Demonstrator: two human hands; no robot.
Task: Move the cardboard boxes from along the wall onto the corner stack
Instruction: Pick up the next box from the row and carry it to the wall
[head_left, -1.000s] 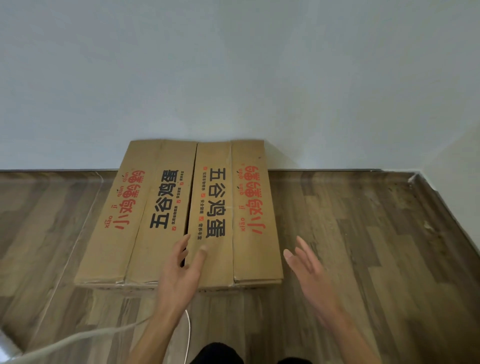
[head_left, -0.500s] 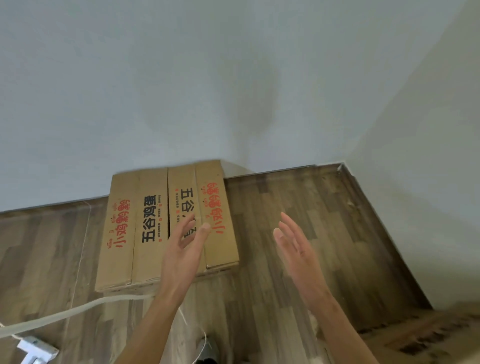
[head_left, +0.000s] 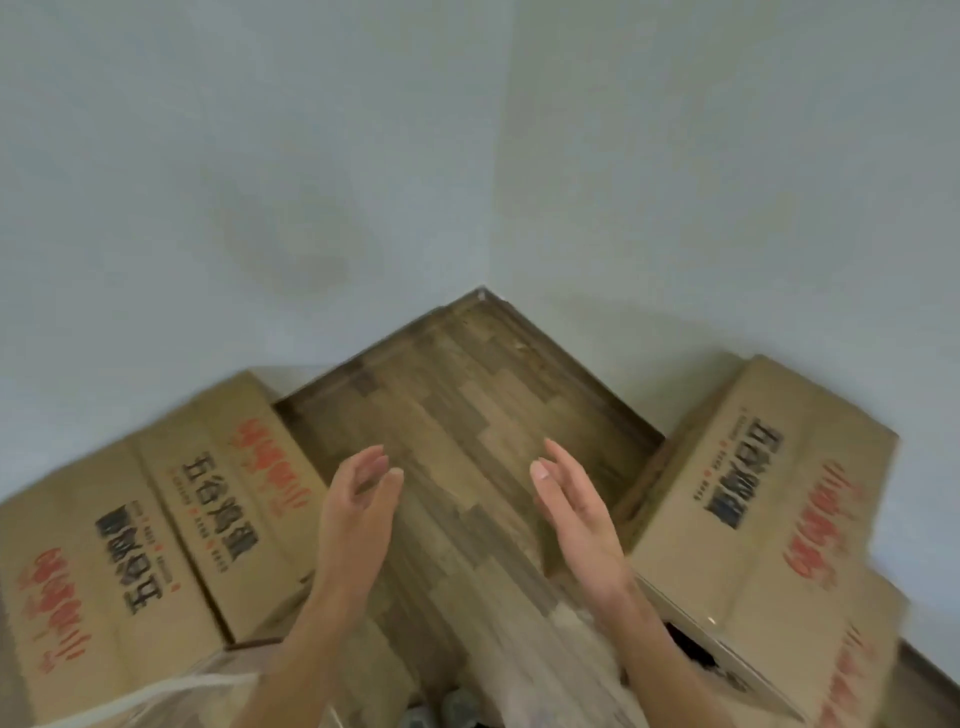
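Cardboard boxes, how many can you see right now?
2: one cardboard box lies against the left wall, another against the right wall. More may be hidden beneath or beyond the frame.

Bare floor (head_left: 467, 415) runs open between left box (head_left: 156, 519) and right box (head_left: 769, 519).

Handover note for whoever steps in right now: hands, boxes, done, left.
Left hand: open, empty, held over the floor, touching nothing.
Right hand: open, empty, palm facing the left hand.
Left box: on the floor against the left wall, printed top up.
Right box: against the right wall, with more cardboard under its near end; how they stack is blurred.
Corner floor: bare wood, no box on it.
Done: nothing sits in the corner itself in this view.
Left: grip a box with both hands and carry it to the corner, then the rest.
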